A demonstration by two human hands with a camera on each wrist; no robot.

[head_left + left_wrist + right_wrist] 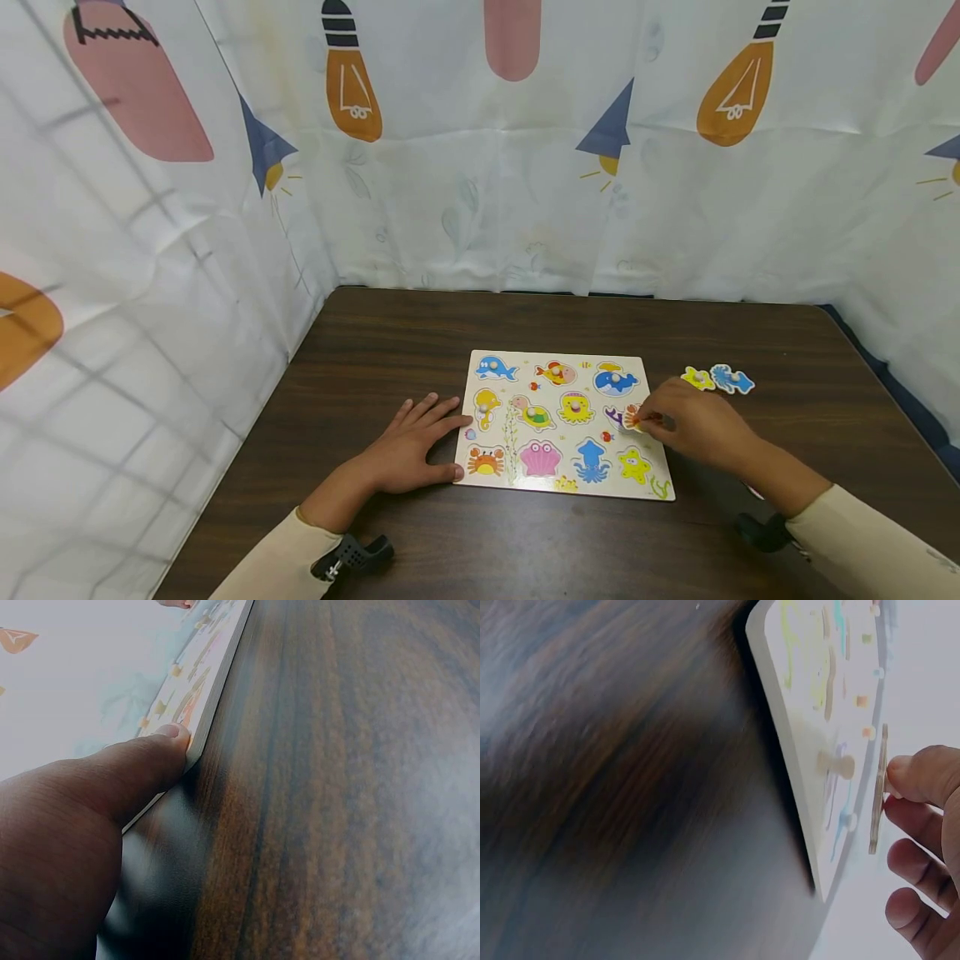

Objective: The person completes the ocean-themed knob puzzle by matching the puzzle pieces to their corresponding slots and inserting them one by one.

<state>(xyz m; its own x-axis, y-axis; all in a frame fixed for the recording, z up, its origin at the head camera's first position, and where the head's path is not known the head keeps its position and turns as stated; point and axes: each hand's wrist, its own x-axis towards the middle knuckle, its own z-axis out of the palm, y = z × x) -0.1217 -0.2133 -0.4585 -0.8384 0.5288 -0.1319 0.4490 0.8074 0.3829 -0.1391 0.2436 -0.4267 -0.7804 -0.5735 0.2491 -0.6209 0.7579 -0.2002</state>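
Fingers (922, 771) of our right hand (693, 425) pinch a thin orange puzzle piece (632, 416) just above the right side of the puzzle board (558, 483); our left hand (408, 450) lies flat on the table (375, 350), thumb pressing the board's left edge. To seat it well, we judge, keep the piece level, turn it to match its cutout, and keep the board braced. The piece hangs apart from the surface, edge-on in the wrist view.
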